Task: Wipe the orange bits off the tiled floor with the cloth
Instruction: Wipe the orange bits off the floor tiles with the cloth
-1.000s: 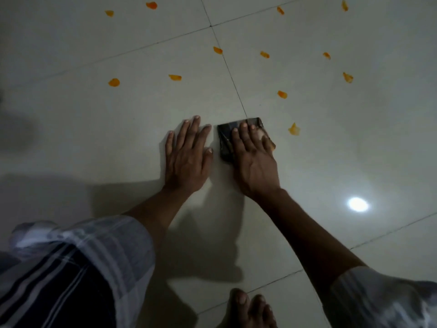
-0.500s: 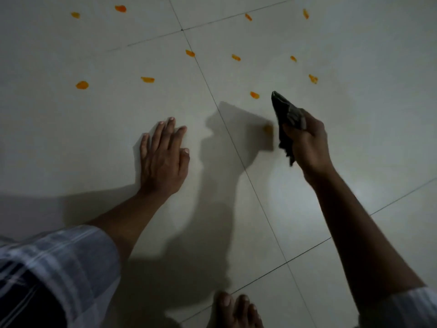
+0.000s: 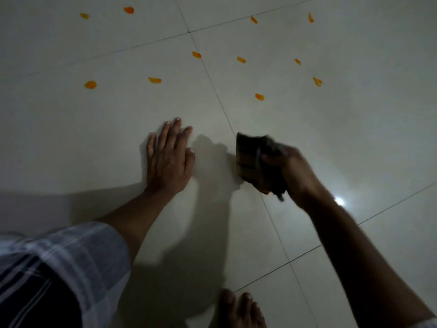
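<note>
Tiled floor (image 3: pixel 354 129): pale, glossy, crossed by thin grout lines, carrying scattered orange bits (image 3: pixel 259 96) across its far half, well apart from both hands.
Cloth (image 3: pixel 250 159): dark, folded, blurred; being gripped by the right hand (image 3: pixel 295 171), fingers curling round it, near a grout line; whether it is touching the tile cannot be told.
Left hand (image 3: pixel 168 157): lying flat on the floor, fingers straight, holding nothing.
Striped sleeve (image 3: pixel 71 268): showing at lower left.
Bare toes (image 3: pixel 238 308): resting at the bottom edge
</note>
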